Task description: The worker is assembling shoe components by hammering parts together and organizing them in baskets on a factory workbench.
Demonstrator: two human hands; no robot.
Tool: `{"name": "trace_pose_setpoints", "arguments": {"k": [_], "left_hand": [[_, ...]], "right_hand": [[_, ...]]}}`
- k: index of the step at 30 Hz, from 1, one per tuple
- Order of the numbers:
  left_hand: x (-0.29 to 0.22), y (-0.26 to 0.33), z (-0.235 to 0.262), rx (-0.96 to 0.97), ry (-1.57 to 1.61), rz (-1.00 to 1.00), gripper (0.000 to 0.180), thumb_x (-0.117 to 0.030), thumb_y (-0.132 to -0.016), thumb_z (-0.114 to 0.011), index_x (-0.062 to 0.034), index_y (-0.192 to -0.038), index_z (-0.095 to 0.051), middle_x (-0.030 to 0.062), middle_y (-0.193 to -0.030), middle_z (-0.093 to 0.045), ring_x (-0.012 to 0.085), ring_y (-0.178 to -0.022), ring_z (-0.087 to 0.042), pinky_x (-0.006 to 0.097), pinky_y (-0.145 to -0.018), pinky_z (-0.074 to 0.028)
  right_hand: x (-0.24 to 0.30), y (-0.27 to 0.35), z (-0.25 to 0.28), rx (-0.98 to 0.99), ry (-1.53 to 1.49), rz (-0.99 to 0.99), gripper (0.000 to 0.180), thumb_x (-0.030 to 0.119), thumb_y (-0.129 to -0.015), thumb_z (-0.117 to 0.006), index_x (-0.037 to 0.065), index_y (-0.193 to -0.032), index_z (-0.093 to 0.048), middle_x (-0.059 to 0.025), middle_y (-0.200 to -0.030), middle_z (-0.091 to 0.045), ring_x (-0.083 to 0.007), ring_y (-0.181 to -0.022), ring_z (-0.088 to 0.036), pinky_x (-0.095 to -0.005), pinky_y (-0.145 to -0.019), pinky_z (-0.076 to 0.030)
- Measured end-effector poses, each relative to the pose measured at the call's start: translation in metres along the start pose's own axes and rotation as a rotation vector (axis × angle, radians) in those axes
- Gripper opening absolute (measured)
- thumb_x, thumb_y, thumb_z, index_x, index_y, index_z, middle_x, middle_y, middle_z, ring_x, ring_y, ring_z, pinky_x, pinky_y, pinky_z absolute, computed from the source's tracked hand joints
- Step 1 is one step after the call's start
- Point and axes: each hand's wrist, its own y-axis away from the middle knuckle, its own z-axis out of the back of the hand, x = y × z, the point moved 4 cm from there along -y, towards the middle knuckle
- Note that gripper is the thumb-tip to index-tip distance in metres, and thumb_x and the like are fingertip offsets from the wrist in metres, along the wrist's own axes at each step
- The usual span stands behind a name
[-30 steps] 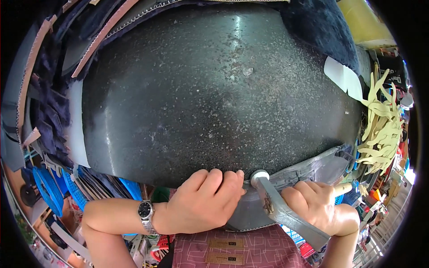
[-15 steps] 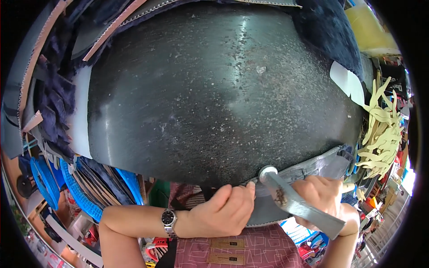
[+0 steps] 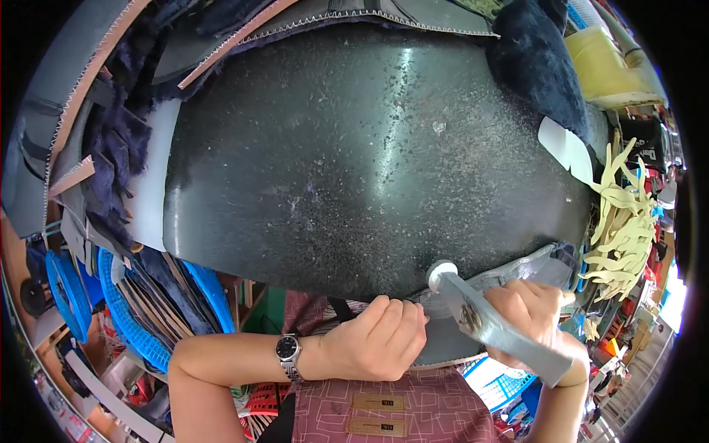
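Observation:
My right hand (image 3: 528, 314) is wrapped round the handle of a metal hammer (image 3: 480, 314). Its round striking face rests on or just above the seam edge of a grey leather-like piece (image 3: 443, 332) lying along the table's near edge. My left hand (image 3: 380, 340), with a wristwatch (image 3: 287, 347), is closed with its fingers curled at that piece's edge, left of the hammer face. The fingertips are partly hidden, but they seem to pinch the piece. Under both hands is the dark, scuffed worktop (image 3: 325, 170).
Stitched grey pieces with dark fur lining (image 3: 118, 162) lie at the left; a dark fluffy piece (image 3: 539, 74) sits far right. Pale yellow strips (image 3: 620, 229) hang at the right edge near a yellow container (image 3: 609, 66). A blue basket (image 3: 140, 332) of flat pieces stands lower left.
The whole view has shifted slightly. My left fingers have curled in more at the piece's edge. The hammer stays in my right hand, its face still near the seam.

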Motion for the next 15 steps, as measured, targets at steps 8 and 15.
{"name": "trace_pose_setpoints", "arguments": {"k": [8, 15], "left_hand": [[0.005, -0.01, 0.0, 0.057, 0.302, 0.352, 0.042, -0.028, -0.076, -0.07, 0.002, -0.104, -0.06, 0.0153, -0.11, -0.057, 0.0302, -0.101, -0.053, 0.042, -0.087, -0.046], [0.147, -0.114, 0.055, -0.258, 0.612, 0.46, 0.021, -0.005, -0.079, -0.065, 0.0003, -0.099, -0.059, 0.013, -0.094, -0.064, 0.0222, -0.087, -0.064, 0.031, -0.081, -0.049]], "right_hand": [[-0.012, 0.02, 0.004, -0.253, -0.208, -0.156, 0.03, 0.014, -0.067, -0.069, 0.006, -0.093, -0.056, -0.0053, -0.072, -0.053, -0.024, -0.056, -0.057, -0.0349, -0.049, -0.045], [-0.057, 0.028, 0.095, -0.64, -0.118, -0.373, 0.021, 0.008, -0.091, -0.053, -0.005, -0.106, -0.057, -0.0104, -0.101, -0.058, -0.0175, -0.092, -0.054, -0.03, -0.083, -0.043]]}}
